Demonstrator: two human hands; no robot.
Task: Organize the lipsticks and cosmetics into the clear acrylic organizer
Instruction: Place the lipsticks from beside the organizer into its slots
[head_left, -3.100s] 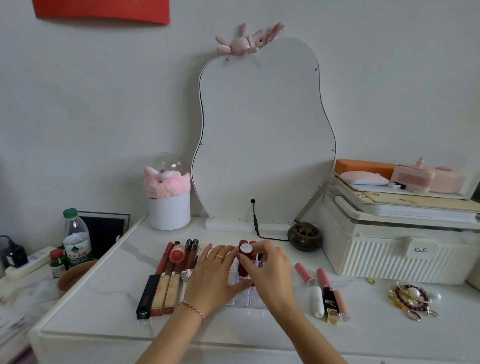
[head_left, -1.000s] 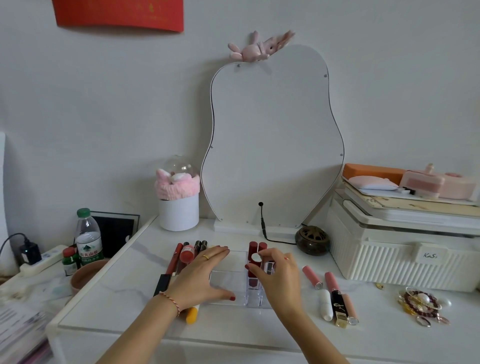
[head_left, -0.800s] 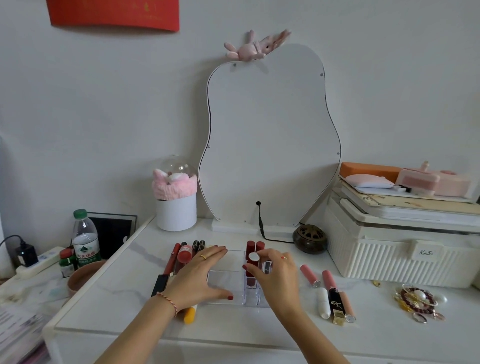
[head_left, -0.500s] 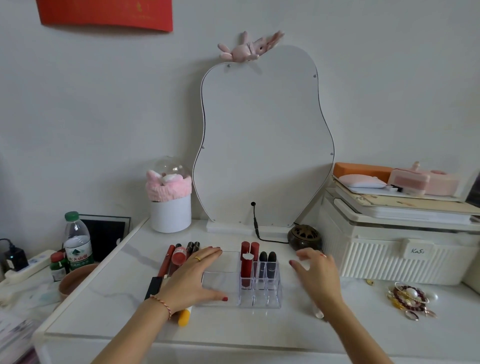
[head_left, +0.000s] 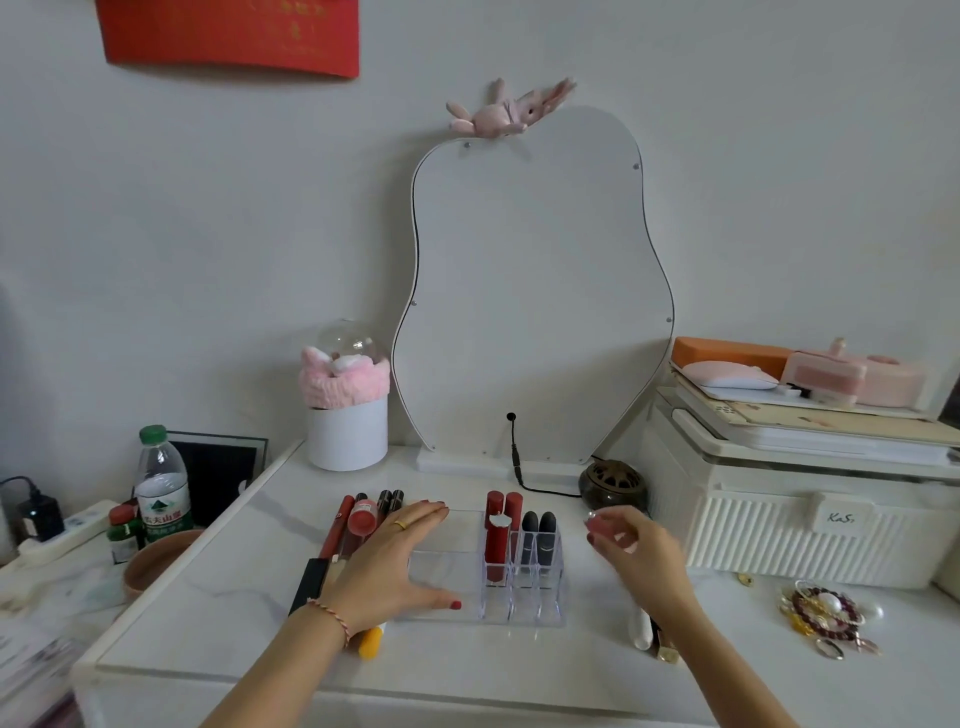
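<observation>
Five Tubes Slotted, Many Left

Five tubes stand in the clear acrylic organizer (head_left: 522, 566) at frame centre: three red lipsticks (head_left: 498, 535), two black lipsticks (head_left: 537, 538). Front slots and its left tray look free. Left hand (head_left: 397, 561) rests flat on that tray, fingers straight. Right hand (head_left: 636, 551) pinches a pink lipstick (head_left: 602, 526) right of the organizer. Loose tubes (head_left: 358, 525) wait centre-left.

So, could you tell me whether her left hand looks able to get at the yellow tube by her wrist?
Probably yes: the left hand rests flat and open on the clear organizer, holding nothing, and the yellow tube lies just beneath its wrist with nothing over it.
</observation>
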